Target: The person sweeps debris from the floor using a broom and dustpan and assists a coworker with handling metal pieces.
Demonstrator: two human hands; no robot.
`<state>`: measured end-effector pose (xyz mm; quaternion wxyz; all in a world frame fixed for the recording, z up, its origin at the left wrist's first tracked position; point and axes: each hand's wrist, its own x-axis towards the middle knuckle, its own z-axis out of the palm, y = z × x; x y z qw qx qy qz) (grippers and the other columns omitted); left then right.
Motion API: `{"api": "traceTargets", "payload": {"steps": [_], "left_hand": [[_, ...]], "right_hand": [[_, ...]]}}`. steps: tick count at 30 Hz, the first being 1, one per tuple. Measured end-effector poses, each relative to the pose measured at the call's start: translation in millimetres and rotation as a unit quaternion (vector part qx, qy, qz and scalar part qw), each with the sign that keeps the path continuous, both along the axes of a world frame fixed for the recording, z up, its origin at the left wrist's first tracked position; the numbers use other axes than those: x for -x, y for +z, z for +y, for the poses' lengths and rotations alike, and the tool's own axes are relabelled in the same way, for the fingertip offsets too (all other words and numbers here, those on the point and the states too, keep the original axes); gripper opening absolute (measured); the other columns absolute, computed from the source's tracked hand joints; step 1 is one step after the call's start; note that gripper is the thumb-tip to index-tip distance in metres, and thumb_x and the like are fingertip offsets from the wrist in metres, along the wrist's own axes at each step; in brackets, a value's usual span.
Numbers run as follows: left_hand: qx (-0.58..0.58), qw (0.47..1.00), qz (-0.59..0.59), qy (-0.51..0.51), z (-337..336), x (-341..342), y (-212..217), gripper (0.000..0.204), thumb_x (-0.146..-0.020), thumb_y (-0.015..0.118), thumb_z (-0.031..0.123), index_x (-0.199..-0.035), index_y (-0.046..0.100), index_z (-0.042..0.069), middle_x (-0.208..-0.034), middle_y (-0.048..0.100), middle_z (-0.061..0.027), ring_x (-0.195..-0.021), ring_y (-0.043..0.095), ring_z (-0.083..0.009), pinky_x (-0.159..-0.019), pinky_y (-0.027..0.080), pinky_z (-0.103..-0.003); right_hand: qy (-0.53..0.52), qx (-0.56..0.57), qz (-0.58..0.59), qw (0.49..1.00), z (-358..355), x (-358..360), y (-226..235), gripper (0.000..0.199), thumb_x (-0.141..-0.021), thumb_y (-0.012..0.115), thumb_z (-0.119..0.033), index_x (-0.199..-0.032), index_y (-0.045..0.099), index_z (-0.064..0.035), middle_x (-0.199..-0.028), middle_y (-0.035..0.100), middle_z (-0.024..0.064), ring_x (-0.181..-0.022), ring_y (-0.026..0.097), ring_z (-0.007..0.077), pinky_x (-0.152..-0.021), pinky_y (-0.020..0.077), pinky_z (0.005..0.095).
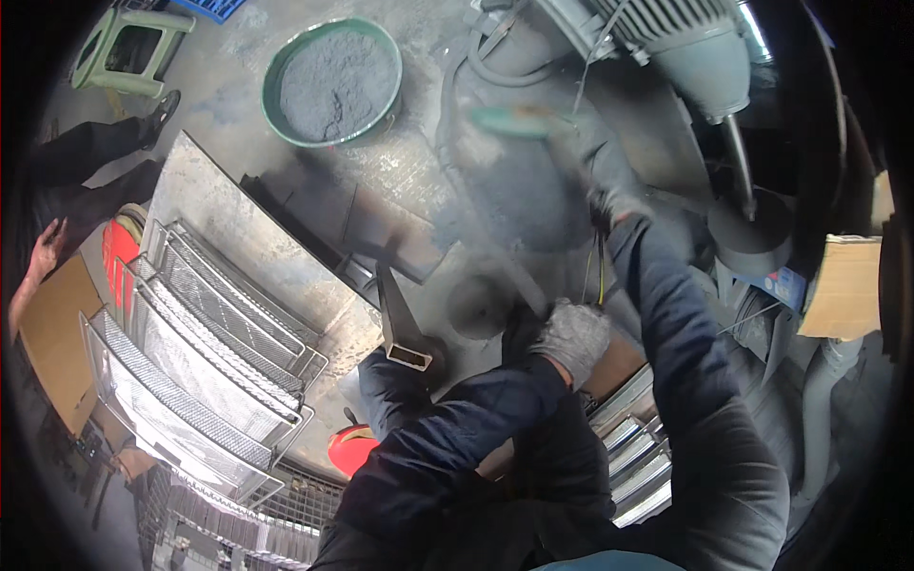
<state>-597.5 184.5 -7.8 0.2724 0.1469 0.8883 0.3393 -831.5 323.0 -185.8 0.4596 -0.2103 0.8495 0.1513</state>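
Note:
My right hand [609, 187], in a dark grey glove, reaches forward at the upper centre, its fingers smeared by motion. A blurred green, long, narrow thing [514, 121] extends left from the fingers, which seem closed on it; its kind is unclear. My left hand [573, 341], in a light grey glove, is near my lap with its fingers curled closed. Whatever lies inside those fingers is hidden. A thin yellow-green wire [602, 271] hangs between the two hands. Left of my left hand, a rectangular metal tube [407, 356] shows its open end.
A green basin [269, 100] of grey powder stands on the floor ahead. Wire mesh racks [205, 357] rest on a metal table [205, 186] at left, with another person's hand [48, 249] beyond. A grey machine [709, 71] is at upper right, a cardboard box [840, 285] below it.

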Motion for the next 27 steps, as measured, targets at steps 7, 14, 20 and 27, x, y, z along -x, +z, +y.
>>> {"api": "traceTargets", "payload": {"steps": [7, 14, 20, 27], "left_hand": [[-0.059, 0.998, 0.010, -0.001, 37, -2, -29, 0.017, -0.086, 0.063, 0.022, -0.088, 0.076, 0.011, -0.084, 0.076, -0.0109, -0.081, 0.075, -0.0271, -0.075, 0.054, -0.043], [0.016, 1.000, -0.021, 0.005, 28, -35, -47, 0.015, -0.087, 0.062, 0.022, -0.087, 0.076, 0.015, -0.075, 0.074, -0.0079, -0.072, 0.074, -0.0261, -0.070, 0.053, -0.043], [0.016, 1.000, 0.012, 0.022, 5, -18, -45, 0.012, -0.087, 0.062, 0.022, -0.090, 0.072, 0.016, -0.080, 0.071, -0.0056, -0.076, 0.071, -0.0248, -0.069, 0.051, -0.043], [0.012, 0.998, -0.050, -0.026, 33, -27, -54, 0.014, -0.086, 0.062, 0.023, -0.090, 0.072, 0.015, -0.081, 0.073, -0.0076, -0.076, 0.073, -0.0263, -0.071, 0.053, -0.043]], "right_hand": [[-0.135, 0.010, 0.072, 0.988, 46, 51, -57, 0.045, -0.097, 0.058, -0.045, -0.120, 0.072, -0.0091, -0.109, 0.072, 0.0214, -0.108, 0.069, 0.0373, -0.092, 0.0530, 0.0482], [-0.160, -0.002, -0.023, 0.987, 107, -34, -3, 0.048, -0.098, 0.058, -0.050, -0.121, 0.071, -0.0090, -0.109, 0.071, 0.0225, -0.106, 0.069, 0.0376, -0.091, 0.0528, 0.0493], [-0.022, -0.070, 0.016, 0.997, 91, 23, 66, 0.045, -0.099, 0.058, -0.046, -0.123, 0.069, -0.0089, -0.112, 0.070, 0.0229, -0.108, 0.070, 0.0324, -0.093, 0.0531, 0.0456], [-0.157, 0.044, 0.123, 0.979, 55, 111, -52, 0.037, -0.099, 0.060, -0.036, -0.130, 0.067, -0.0167, -0.129, 0.067, 0.0142, -0.121, 0.063, 0.0330, -0.103, 0.0492, 0.0401]]}}
